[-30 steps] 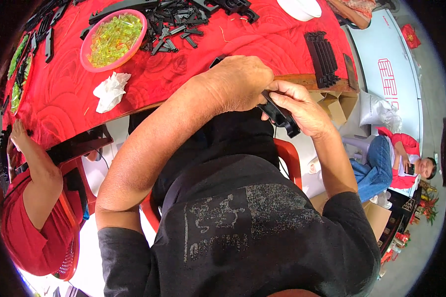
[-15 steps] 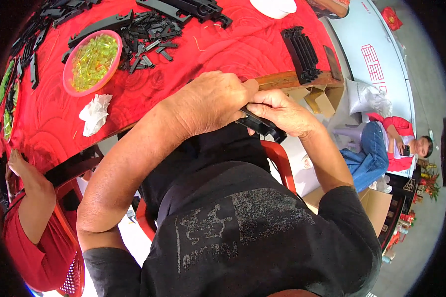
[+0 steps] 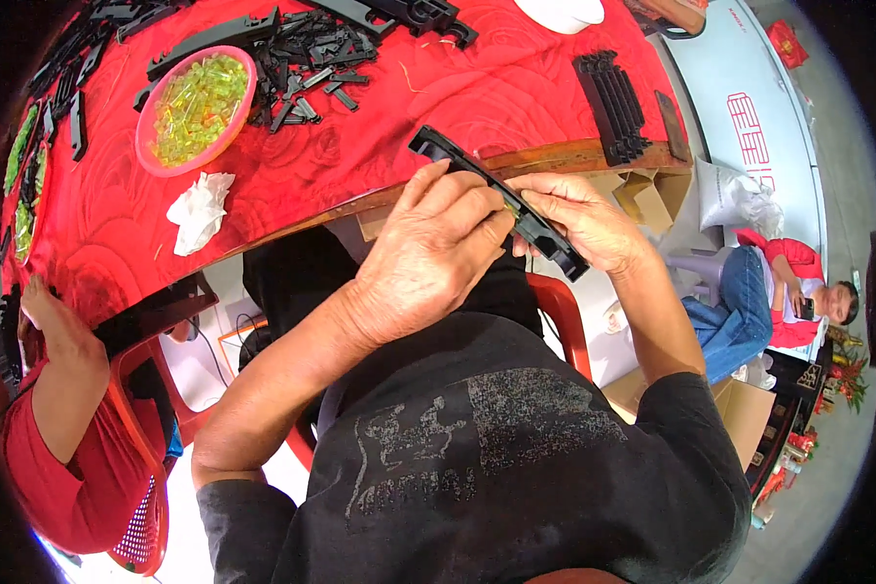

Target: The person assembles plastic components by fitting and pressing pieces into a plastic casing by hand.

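A long black plastic spirit-level body slants in front of my chest, by the table's near edge, with its hollow side partly showing. My right hand grips it from the right, thumb on top and fingertips under it. My left hand lies against its other side, fingers bent and pressed to the body. At the left fingertips a bit of yellow-green shows in the body, like a small vial; the fingers cover most of it.
On the red-clothed table stand a pink bowl of yellow-green vials, a heap of small black parts, a crumpled tissue and a row of black bodies. Another person's arm is at the left; a seated person is at the right.
The black body has come up and left, showing more of its length. My left hand has turned and dropped lower, its fingers now along the body. The view has shifted slightly.
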### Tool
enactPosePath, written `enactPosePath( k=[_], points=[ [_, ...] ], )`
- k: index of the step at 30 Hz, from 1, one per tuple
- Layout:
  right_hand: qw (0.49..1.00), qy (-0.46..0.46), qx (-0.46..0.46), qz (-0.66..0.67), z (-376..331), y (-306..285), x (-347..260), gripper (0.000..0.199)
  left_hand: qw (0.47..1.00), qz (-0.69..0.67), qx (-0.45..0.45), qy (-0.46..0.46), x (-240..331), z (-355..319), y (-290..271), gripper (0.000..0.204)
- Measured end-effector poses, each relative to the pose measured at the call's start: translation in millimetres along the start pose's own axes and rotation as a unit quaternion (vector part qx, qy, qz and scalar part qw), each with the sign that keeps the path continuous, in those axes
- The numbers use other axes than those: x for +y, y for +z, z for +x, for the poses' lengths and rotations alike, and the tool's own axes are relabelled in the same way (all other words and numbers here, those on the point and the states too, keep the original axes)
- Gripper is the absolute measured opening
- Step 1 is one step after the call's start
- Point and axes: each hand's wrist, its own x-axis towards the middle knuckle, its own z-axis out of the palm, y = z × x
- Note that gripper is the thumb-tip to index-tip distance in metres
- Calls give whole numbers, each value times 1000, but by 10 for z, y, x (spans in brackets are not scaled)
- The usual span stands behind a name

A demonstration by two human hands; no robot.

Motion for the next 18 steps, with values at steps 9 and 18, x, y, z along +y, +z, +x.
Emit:
enactPosePath(
  k=[9,18],
  points=[
    [996,-21,62,-60,41,151,116,29,998,61,-24,-23,85,-18,220,27],
    [984,-85,109,-111,69,208,222,26,992,110,-36,-52,138,-4,267,28]
  ],
)
